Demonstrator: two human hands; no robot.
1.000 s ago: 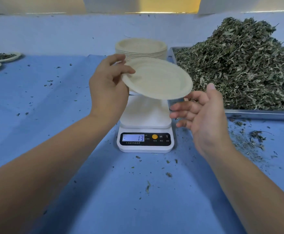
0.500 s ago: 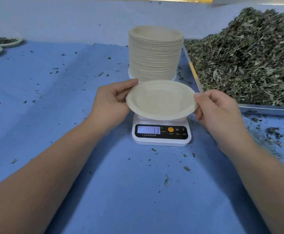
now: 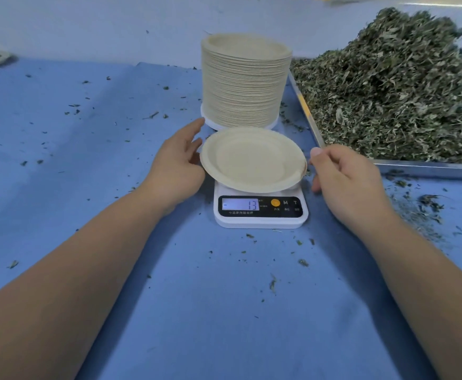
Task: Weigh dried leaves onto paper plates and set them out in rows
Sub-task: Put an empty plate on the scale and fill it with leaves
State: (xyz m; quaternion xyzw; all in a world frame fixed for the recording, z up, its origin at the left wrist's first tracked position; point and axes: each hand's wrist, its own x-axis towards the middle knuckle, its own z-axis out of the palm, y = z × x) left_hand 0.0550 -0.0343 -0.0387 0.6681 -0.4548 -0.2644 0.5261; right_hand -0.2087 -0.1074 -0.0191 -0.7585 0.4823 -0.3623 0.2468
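The scale (image 3: pixel 260 218) is closed in behind by the plate stack (image 3: pixel 245 80) and on the right by the tray (image 3: pixel 427 167) of heaped leaves (image 3: pixel 389 86), while open blue cloth (image 3: pixel 210 311) is left in front and to the left.

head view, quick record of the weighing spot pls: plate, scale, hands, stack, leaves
plate: round cream paper plate, empty, on or just above the scale's platform
scale: white digital kitchen scale, display shows a minus sign and 13
left hand: left hand, fingers straight, at the plate's left rim
right hand: right hand, loosely curled, holding nothing, just off the right rim
stack: tall stack of cream paper plates behind the scale
leaves: heap of dried green leaves in a metal tray, right of the stack
surface: blue cloth, scattered leaf bits
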